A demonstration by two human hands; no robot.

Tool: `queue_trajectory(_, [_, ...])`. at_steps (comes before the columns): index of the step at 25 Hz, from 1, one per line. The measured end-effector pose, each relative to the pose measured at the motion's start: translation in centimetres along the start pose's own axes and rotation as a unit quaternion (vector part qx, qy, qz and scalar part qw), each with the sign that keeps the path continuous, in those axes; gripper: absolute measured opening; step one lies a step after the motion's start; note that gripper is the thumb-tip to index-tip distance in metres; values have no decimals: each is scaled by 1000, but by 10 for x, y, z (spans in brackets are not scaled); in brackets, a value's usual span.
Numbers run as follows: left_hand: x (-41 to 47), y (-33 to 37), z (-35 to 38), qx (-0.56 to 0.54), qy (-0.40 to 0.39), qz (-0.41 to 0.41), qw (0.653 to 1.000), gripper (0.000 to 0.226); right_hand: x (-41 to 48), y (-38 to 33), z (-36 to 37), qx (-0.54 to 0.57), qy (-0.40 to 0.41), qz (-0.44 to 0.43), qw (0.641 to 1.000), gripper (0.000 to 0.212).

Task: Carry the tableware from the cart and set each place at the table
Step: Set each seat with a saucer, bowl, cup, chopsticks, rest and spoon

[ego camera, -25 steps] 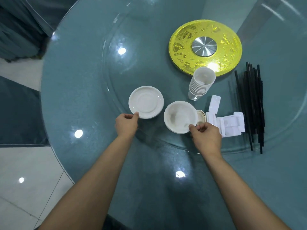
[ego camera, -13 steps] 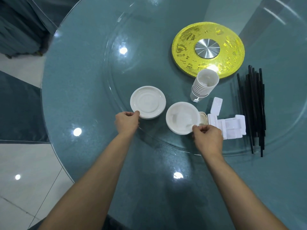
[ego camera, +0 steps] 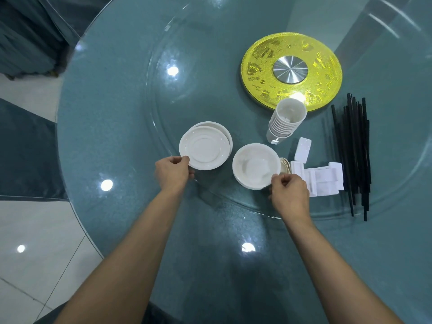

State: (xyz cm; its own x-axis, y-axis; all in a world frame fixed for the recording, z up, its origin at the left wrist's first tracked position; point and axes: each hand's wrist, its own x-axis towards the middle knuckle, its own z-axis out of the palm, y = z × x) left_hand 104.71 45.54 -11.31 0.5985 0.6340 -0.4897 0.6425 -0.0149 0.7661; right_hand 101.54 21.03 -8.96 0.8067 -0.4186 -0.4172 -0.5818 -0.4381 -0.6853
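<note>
My left hand (ego camera: 173,171) pinches the near rim of a white plate (ego camera: 204,148), lifted and slid toward me off the stack of plates (ego camera: 225,132) beneath it. To the right, my right hand (ego camera: 288,191) grips the near edge of a white bowl (ego camera: 253,168), which stands on a stack of bowls. Both stacks sit on the glass turntable (ego camera: 163,94) of the round teal table (ego camera: 98,108).
A tilted stack of white cups (ego camera: 286,119) leans behind the bowls. White chopstick rests (ego camera: 323,178) and small spoons (ego camera: 302,149) lie right of the bowl. Black chopsticks (ego camera: 355,150) lie further right. A yellow disc (ego camera: 291,71) sits at the turntable's centre. Tiled floor lies left.
My left hand has lifted the top plate and drawn it toward me, so the stack below now shows behind it. My right hand keeps its hold on the bowl's rim.
</note>
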Motion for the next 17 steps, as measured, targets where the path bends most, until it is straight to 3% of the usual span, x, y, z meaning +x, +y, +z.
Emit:
queue_trajectory(2, [-1, 0, 0, -1, 0, 3, 1000, 7, -1, -5, 0, 39, 0, 24, 999, 17])
queue_trajectory(5, [-5, 0, -1, -14, -3, 4, 1000, 6, 3, -8, 2, 91, 8, 56, 994, 31])
queue_trajectory(17, [-15, -1, -5, -32, 6, 15, 999, 5, 3, -14, -6, 18, 58, 7, 998, 27])
